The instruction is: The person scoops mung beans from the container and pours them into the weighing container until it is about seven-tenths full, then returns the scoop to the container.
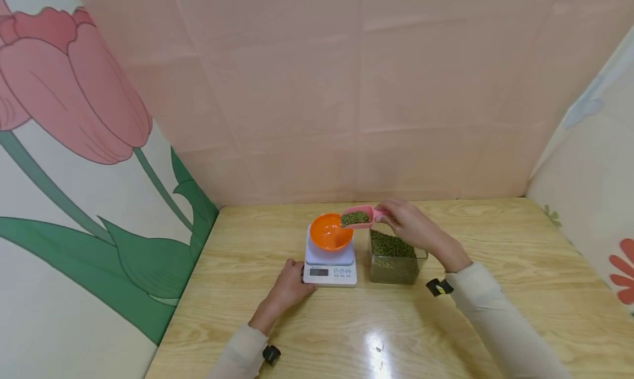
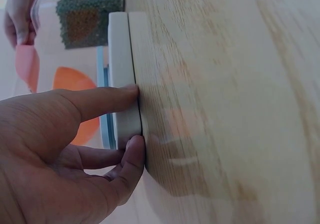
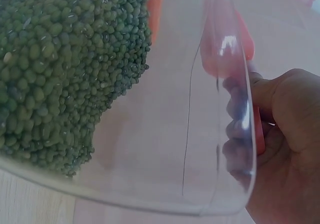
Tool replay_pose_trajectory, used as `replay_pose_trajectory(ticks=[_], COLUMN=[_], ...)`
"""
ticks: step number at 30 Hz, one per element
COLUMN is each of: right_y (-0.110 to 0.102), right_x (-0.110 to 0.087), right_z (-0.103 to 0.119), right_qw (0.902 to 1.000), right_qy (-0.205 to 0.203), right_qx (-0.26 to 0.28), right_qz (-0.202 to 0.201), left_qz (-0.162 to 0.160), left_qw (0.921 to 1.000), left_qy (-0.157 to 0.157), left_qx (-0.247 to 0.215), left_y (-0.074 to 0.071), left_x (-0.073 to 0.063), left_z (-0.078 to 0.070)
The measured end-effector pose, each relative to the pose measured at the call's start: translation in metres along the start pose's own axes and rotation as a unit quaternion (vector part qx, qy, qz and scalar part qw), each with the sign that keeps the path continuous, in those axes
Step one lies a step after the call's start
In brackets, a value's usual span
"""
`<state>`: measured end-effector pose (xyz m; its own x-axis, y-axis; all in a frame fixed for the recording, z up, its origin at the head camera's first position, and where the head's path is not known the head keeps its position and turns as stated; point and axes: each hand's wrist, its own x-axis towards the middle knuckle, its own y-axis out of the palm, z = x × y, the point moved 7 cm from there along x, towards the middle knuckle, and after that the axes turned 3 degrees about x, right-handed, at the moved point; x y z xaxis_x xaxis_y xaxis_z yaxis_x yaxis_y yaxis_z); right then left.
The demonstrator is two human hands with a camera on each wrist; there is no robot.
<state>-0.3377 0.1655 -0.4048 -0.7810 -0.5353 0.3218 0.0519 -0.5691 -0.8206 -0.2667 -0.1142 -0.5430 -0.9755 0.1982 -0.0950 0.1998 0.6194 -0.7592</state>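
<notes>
In the head view my right hand [image 1: 408, 224] grips the handle of a pink scoop [image 1: 370, 209] filled with green mung beans [image 1: 355, 218]. The scoop is level, its tip over the right rim of an orange bowl [image 1: 328, 233]. That bowl sits on a white kitchen scale [image 1: 330, 275] with a small dark display. My left hand [image 1: 289, 285] holds the scale's front left corner; the left wrist view shows the thumb and curled fingers against the casing [image 2: 122, 58]. Seen past a clear wall in the right wrist view, my right fingers wrap the scoop's handle.
To the scale's right stands a clear container [image 1: 394, 272] of mung beans [image 3: 75, 68], beneath my right forearm. All of it rests on a wood-grain table [image 1: 475, 230]. A pink sheet [image 1: 356, 93] hangs behind, and flower-patterned panels [image 1: 94, 175] flank the table.
</notes>
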Motion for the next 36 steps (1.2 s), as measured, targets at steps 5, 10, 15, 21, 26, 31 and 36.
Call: replay_pose_trajectory(ticks=[5,10,15,21,26,31,36], right_y=[0.002,0.005,0.006,0.01,0.013,0.015,0.017], right_x=[0.003,0.006,0.007,0.009,0.011,0.012,0.012], right_z=[0.002,0.004,0.008,0.008,0.008,0.008,0.007], right_qw=[1.0,0.9999,0.9999,0.9997,0.9994,0.9992,0.9991], right_qy=[-0.004,0.004,-0.006,-0.003,0.004,0.003,0.0], right_qx=[0.002,0.004,0.004,-0.003,-0.004,-0.005,-0.013], right_qz=[0.003,0.012,0.013,0.024,0.035,0.04,0.04], left_qz=[0.001,0.003,0.002,0.004,0.003,0.0,-0.002], left_qw=[1.0,1.0,0.9999,1.0,1.0,1.0,0.9999], left_qy=[0.002,0.0,0.0,-0.003,0.002,0.005,0.01], left_qx=[0.002,-0.002,-0.01,-0.007,-0.009,-0.006,-0.003], left_y=[0.001,0.001,0.0,-0.001,-0.002,-0.002,-0.003], left_x=[0.001,0.0,-0.001,0.0,-0.001,-0.001,-0.001], left_z=[0.0,0.0,0.0,0.002,0.001,0.0,-0.001])
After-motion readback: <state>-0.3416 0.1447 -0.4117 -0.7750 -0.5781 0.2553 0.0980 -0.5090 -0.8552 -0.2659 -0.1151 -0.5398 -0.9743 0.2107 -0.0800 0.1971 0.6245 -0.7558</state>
